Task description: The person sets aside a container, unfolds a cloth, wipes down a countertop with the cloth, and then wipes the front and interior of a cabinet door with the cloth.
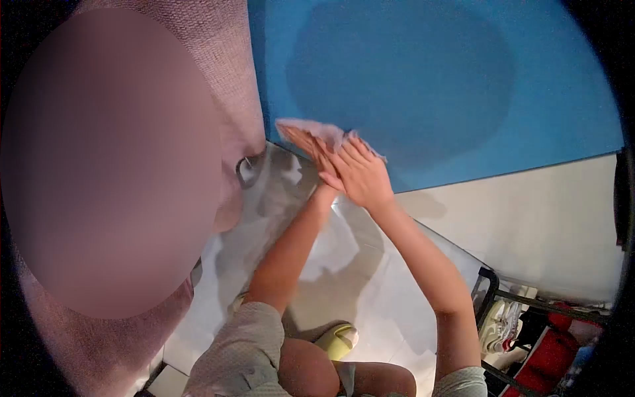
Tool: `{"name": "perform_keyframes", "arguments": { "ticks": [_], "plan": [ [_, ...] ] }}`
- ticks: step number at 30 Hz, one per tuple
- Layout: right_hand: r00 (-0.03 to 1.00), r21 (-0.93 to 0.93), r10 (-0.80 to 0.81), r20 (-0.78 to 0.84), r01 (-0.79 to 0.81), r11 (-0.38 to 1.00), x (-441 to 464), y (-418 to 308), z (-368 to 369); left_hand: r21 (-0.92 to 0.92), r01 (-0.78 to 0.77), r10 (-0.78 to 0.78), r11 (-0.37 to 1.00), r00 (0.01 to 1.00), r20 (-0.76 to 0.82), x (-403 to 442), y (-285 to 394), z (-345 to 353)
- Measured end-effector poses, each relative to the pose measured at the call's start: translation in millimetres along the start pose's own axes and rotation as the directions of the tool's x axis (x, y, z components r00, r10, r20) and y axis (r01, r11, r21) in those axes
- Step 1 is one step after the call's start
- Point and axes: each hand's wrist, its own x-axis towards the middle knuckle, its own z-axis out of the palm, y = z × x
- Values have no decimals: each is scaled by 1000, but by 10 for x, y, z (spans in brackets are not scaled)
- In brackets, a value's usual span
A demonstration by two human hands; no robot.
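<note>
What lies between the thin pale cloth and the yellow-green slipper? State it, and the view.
In the head view: the bare left hand and right hand below the cloth, then glossy pale floor, partly shadowed, down to the slipper.

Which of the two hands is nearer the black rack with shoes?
The right hand, on the black rack's side; the left hand is farther away, nearer the pink fabric at the picture's left.
</note>
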Motion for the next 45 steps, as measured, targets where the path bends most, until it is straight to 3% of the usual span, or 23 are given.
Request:
{"name": "perform_keyframes", "arguments": {
  "ticks": [5,8,12,16,21,27,31,33,38,41,42,43,44,45],
  "plan": [
    [985,43,91,-149,-85,995,272,-122,-6,-5,-102,101,995,994,-35,499,-32,-207],
    [999,115,-2,-33,5,993,222,-149,401,9,-101,101,995,994,-27,377,-310,-125],
    [923,-131,-108,369,167,977,258,-293,479,13,38,-38,999,999,36,-180,-665,-1],
    [927,-111,-165,337,213,971,78,-282,730,5,202,-201,979,976,88,-631,-690,110],
    [909,60,-90,407,72,996,-248,-107,530,-45,334,-325,942,935,145,-891,-176,226],
    [933,190,-6,361,-68,979,-932,204,191,-161,414,-369,896,895,249,-956,823,232],
    [884,73,27,467,-69,995,-1311,395,-103,-244,451,-354,859,866,353,-926,1342,185],
    [906,28,53,421,-72,997,-1397,435,-240,-279,463,-329,841,848,415,-878,1517,155],
    [950,-77,139,280,-122,990,-1434,542,-567,-301,538,-234,787,712,661,-694,1655,113],
    [961,-168,180,210,-146,975,-1253,679,-928,-175,577,-168,798,491,855,-399,1645,44],
    [989,-229,140,53,-125,965,-1198,731,-1015,-197,486,-160,852,598,785,-308,1665,32],
    [986,-279,166,-4,-161,947,-1142,753,-1121,-222,383,-143,897,726,673,-211,1706,30],
    [980,-328,189,-68,-200,923,-1067,766,-1255,-267,184,-149,946,978,147,-86,1837,74],
    [969,-370,209,-132,-244,896,-994,783,-1367,-258,87,-52,962,989,142,26,1869,45]
  ]
}}
